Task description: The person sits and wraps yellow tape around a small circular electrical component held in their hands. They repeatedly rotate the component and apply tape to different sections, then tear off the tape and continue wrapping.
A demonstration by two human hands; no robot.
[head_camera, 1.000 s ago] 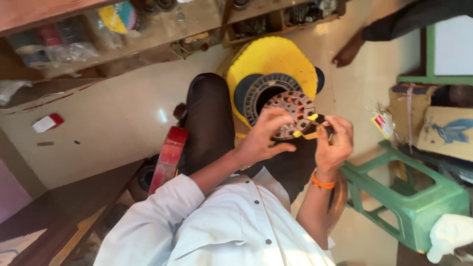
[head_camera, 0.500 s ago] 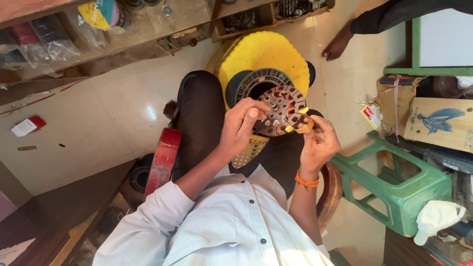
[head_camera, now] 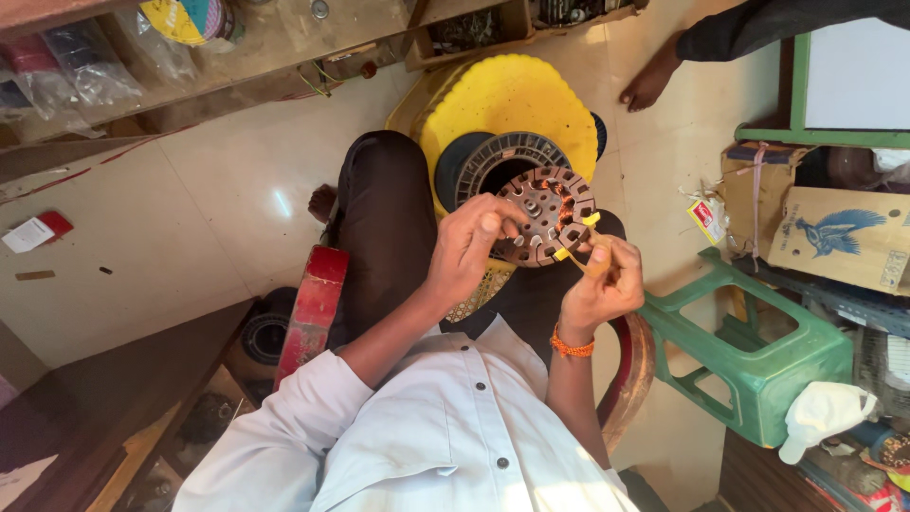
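Head view: left hand point(head_camera: 469, 248) partly hides slotted round core point(head_camera: 550, 216).

Warm, bright daylight fills the scene; a glare spot shines on the tiled floor point(head_camera: 282, 203); lower left corner lies in shadow; edges bend slightly; focus sharp.

One slotted stator core point(head_camera: 548, 214), two yellow slips point(head_camera: 576, 237) in its slots — one green stool point(head_camera: 758, 351), one cardboard box point(head_camera: 834, 237).

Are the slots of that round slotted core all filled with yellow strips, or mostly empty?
Mostly empty. The round slotted core shows yellow strips in only two slots on the side toward the right hand; the other visible slots are bare.
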